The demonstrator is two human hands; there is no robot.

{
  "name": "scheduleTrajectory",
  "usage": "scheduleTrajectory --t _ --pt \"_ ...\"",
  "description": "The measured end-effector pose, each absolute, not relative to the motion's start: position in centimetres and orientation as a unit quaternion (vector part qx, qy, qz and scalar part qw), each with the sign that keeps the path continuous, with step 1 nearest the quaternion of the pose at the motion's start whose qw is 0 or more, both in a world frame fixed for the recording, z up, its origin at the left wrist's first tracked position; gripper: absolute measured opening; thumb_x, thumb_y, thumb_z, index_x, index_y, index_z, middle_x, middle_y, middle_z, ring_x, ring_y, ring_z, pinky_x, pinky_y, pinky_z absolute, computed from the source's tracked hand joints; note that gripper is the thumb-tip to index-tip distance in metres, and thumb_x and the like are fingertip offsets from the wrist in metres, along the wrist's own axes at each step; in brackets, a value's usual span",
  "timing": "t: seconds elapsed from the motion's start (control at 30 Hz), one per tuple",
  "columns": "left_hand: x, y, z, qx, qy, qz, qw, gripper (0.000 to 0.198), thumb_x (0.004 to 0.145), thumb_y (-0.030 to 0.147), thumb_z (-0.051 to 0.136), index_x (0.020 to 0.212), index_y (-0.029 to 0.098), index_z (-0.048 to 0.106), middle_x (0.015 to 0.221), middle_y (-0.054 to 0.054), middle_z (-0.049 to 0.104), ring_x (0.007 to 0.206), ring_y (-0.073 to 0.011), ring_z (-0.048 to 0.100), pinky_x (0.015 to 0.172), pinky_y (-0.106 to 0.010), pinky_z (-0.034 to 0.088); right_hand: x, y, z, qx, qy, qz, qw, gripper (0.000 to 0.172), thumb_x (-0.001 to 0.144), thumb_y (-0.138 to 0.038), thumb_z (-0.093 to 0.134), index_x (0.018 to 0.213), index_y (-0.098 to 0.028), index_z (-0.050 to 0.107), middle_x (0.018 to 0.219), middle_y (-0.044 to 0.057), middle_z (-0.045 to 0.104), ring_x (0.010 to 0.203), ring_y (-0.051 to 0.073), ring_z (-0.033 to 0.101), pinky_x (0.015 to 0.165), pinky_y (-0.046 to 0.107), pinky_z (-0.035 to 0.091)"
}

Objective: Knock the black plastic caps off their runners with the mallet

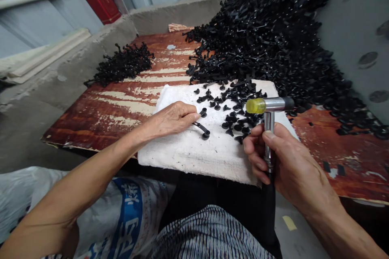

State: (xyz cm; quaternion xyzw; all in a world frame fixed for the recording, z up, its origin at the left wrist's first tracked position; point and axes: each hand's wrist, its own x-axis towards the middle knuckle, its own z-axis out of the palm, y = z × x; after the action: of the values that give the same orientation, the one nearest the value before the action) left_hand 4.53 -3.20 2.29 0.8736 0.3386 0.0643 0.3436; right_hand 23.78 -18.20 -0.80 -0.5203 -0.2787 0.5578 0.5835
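My left hand (172, 119) rests on a white cloth pad (194, 149), its fingers pinched on a small black strap-shaped part (202, 129) that lies on the pad. A second small black piece (203, 112) sits just beyond the fingertips. My right hand (279, 158) is wrapped round the metal handle of a small hammer (269, 107) with a yellow face and a black face, held upright over the pad's right side. Several loose black caps (234, 105) are scattered on the pad under the hammer head.
A big heap of black parts (273, 36) fills the back right of the worn red board (115, 109). A smaller pile (123, 64) lies at the back left. Concrete walls surround the board; a printed white sack (127, 214) sits at my left knee.
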Motion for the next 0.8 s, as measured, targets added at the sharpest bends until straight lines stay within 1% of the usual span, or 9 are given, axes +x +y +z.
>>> scheduleTrajectory --t 0.27,0.43,0.57,0.63,0.67,0.7,0.73,0.77,0.8 --pt "4.6 -3.3 2.6 0.885 0.343 0.058 0.308 0.029 0.084 0.025 0.043 0.057 0.019 0.036 0.054 0.006 0.026 0.05 -0.007 0.025 0.05 -0.024 0.018 23.8 -18.3 -0.9 -0.515 -0.292 0.551 0.588 0.018 0.083 -0.039 0.061 0.089 -0.024 0.052 0.066 -0.005 0.056 0.043 0.008 0.039 0.031 0.015 0.034" --pt "4.9 -3.3 3.0 0.877 0.353 0.044 0.324 0.029 0.083 0.022 0.044 0.055 0.019 0.034 0.054 0.006 0.026 0.05 -0.0069 0.024 0.049 -0.025 0.017 23.9 -18.3 -1.1 -0.512 -0.318 0.542 0.586 0.027 0.081 -0.042 0.067 0.099 -0.023 0.058 0.068 -0.004 0.054 0.045 0.007 0.039 0.03 0.015 0.035" --pt "5.0 -3.1 2.9 0.875 0.348 0.04 0.335 0.03 0.083 0.022 0.045 0.055 0.019 0.032 0.053 0.006 0.026 0.048 -0.0066 0.024 0.048 -0.024 0.017 24.2 -18.5 0.4 -0.567 -0.451 0.468 0.507 0.02 0.089 -0.044 0.056 0.093 -0.025 0.06 0.056 -0.005 0.048 0.041 0.01 0.042 0.032 0.021 0.04" --pt "4.9 -2.9 2.7 0.875 0.343 0.041 0.338 0.03 0.083 0.024 0.045 0.056 0.019 0.034 0.053 0.006 0.027 0.048 -0.0067 0.025 0.047 -0.024 0.018 24.4 -18.4 0.9 -0.594 -0.568 0.348 0.45 0.021 0.093 -0.04 0.05 0.101 -0.026 0.063 0.06 -0.002 0.057 0.049 0.015 0.056 0.045 0.026 0.051" --pt "4.9 -2.8 2.5 0.875 0.341 0.043 0.341 0.029 0.083 0.024 0.045 0.056 0.019 0.036 0.053 0.006 0.028 0.048 -0.0068 0.026 0.047 -0.024 0.018 24.5 -18.2 0.9 -0.594 -0.622 0.28 0.427 0.023 0.094 -0.036 0.049 0.11 -0.027 0.063 0.071 0.002 0.065 0.062 0.018 0.064 0.057 0.031 0.057" --pt "4.8 -2.7 2.4 0.874 0.341 0.046 0.343 0.029 0.084 0.025 0.044 0.057 0.019 0.036 0.054 0.006 0.028 0.048 -0.0068 0.026 0.047 -0.024 0.018 24.6 -17.8 0.7 -0.585 -0.665 0.214 0.412 0.029 0.094 -0.031 0.048 0.12 -0.026 0.061 0.09 0.005 0.071 0.08 0.022 0.069 0.071 0.035 0.059" --pt "4.8 -2.7 2.3 0.872 0.343 0.048 0.345 0.029 0.084 0.026 0.044 0.057 0.019 0.037 0.054 0.006 0.028 0.049 -0.0069 0.026 0.047 -0.023 0.018 24.8 -17.3 0.4 -0.569 -0.703 0.159 0.396 0.035 0.094 -0.027 0.047 0.128 -0.025 0.057 0.111 0.009 0.07 0.098 0.025 0.068 0.085 0.04 0.056" --pt "4.8 -2.6 2.2 0.871 0.346 0.048 0.347 0.029 0.084 0.026 0.044 0.057 0.019 0.036 0.054 0.006 0.028 0.049 -0.0069 0.026 0.047 -0.023 0.018 24.8 -16.8 0.1 -0.567 -0.724 0.123 0.373 0.04 0.094 -0.023 0.045 0.133 -0.022 0.053 0.123 0.012 0.066 0.107 0.027 0.065 0.091 0.044 0.053" --pt "4.7 -2.6 2.2 0.869 0.349 0.047 0.347 0.029 0.084 0.027 0.044 0.057 0.019 0.036 0.054 0.006 0.028 0.049 -0.0069 0.026 0.047 -0.023 0.019 24.9 -16.2 -0.2 -0.575 -0.731 0.09 0.357 0.044 0.093 -0.02 0.043 0.136 -0.019 0.05 0.125 0.015 0.065 0.108 0.029 0.065 0.09 0.046 0.054"
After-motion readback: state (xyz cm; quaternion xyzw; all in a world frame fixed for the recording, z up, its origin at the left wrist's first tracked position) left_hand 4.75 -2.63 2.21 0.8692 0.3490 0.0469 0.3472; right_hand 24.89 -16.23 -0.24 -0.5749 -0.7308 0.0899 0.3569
